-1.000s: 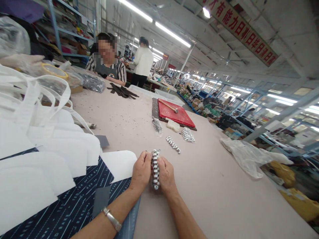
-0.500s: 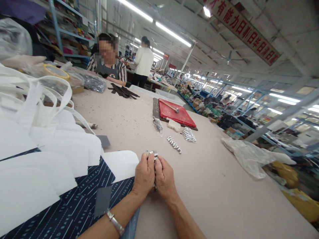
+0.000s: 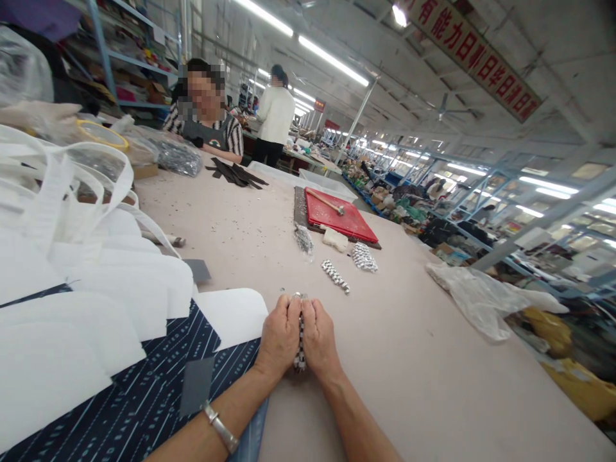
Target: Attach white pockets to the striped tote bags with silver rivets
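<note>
Both hands meet over the table, closed around a bundle of black-and-white metallic pieces (image 3: 300,350). My left hand (image 3: 280,333) grips its left side, with a silver bracelet on that wrist. On the right side my right hand (image 3: 318,337) holds it, thumbs side by side. The bundle's lower part shows between the palms; the fingertips are hidden. Beyond the hands lie a similar strip (image 3: 335,276), a patterned bundle (image 3: 364,256) and a plastic-wrapped one (image 3: 303,239).
White panels with straps (image 3: 115,276) and dark printed fabric (image 3: 163,366) cover the left. A hammer (image 3: 327,202) lies on a red board (image 3: 353,224). Black strips (image 3: 235,173) lie farther back near a seated person. Clear plastic (image 3: 476,292) rests at the right edge.
The hands have barely shifted, still closed around the bundle; more of its lower part now shows between the palms. The camera view has moved slightly.
</note>
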`<state>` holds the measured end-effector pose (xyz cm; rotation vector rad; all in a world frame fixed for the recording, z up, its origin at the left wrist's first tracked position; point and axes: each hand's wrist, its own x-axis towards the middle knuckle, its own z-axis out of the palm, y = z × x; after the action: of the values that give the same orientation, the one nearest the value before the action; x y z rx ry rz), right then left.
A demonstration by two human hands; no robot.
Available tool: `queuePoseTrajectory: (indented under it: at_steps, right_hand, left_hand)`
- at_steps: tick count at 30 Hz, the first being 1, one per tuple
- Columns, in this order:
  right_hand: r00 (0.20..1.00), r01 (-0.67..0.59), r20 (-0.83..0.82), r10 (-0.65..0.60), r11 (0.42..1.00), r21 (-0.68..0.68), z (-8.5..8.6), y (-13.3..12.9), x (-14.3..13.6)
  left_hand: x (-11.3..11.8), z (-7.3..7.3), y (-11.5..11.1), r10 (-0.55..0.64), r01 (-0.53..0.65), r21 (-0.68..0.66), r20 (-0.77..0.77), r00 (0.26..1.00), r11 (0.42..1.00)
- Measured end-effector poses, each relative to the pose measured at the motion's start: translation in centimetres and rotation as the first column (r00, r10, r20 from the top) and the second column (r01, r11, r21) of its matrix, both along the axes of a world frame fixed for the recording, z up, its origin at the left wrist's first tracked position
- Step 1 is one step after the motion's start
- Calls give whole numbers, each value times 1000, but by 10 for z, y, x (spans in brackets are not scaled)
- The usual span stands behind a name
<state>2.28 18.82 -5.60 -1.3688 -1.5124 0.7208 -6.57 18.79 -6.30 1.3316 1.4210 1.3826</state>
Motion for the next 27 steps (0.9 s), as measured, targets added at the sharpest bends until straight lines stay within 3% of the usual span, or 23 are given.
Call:
queuePoseTrajectory:
  at_steps: [9, 27]
  right_hand:
    - [999, -23, -43, 23, 1000, -1, -1, 1, 3]
    - [994, -29, -107, 30, 1000, 6, -7, 7, 8]
  left_hand:
    - [-2, 5, -1, -40, 39, 28, 11, 999, 999]
    - [-3, -1, 5, -83, 84, 25, -64, 995, 996]
